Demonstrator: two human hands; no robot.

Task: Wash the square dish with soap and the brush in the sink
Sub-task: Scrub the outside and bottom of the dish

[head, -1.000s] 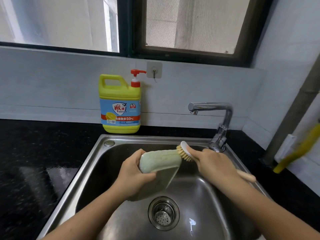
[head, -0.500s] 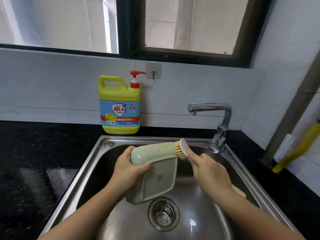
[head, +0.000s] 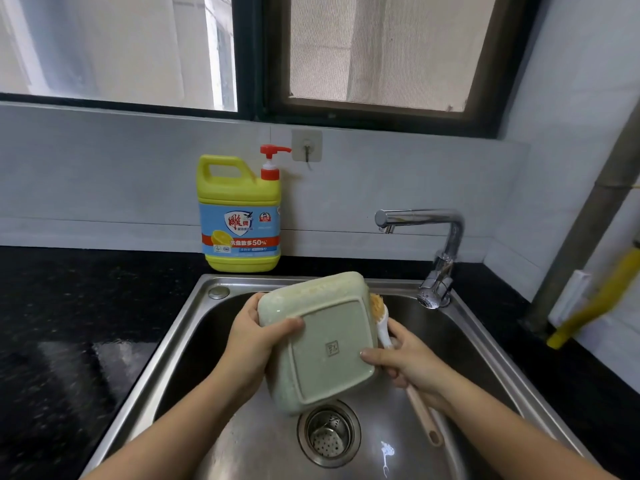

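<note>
1. Your left hand (head: 258, 344) grips the left edge of the square dish (head: 329, 344). The thumb lies across the underside near the upper left corner, and the other fingers curl round behind the rim, out of sight.
2. You hold the square dish in the air over the sink (head: 204, 344), tilted, with its pale green underside turned towards you. A small square stamp shows in the middle of the base. Its lower corner hangs just above the drain strainer (head: 329, 434), and from here you cannot tell whether it touches the basin.
3. Your right hand (head: 412, 365) holds the brush (head: 383, 329), its fingers wrapped round the stem. The thumb reaches out and presses on the underside of the dish near its right edge.
4. The brush stands nearly upright beside the dish. Its tan bristles touch the upper part of the dish's right side wall, and the wooden handle runs down and to the right below your wrist, over the basin.
5. Some orange-brown residue shows along the top outer wall of the dish.
6. The soap bottle (head: 239, 216), yellow with a red pump, stands upright on the black counter (head: 69, 323) behind the sink's left rear corner, against the tiled wall and well apart from both hands.
7. The faucet (head: 440, 244) sits at the right rear of the sink with its spout turned left. No water is visible running from it.
8. A small hook (head: 306, 145) is fixed to the wall just right of the pump, under the window (head: 377, 50).
</note>
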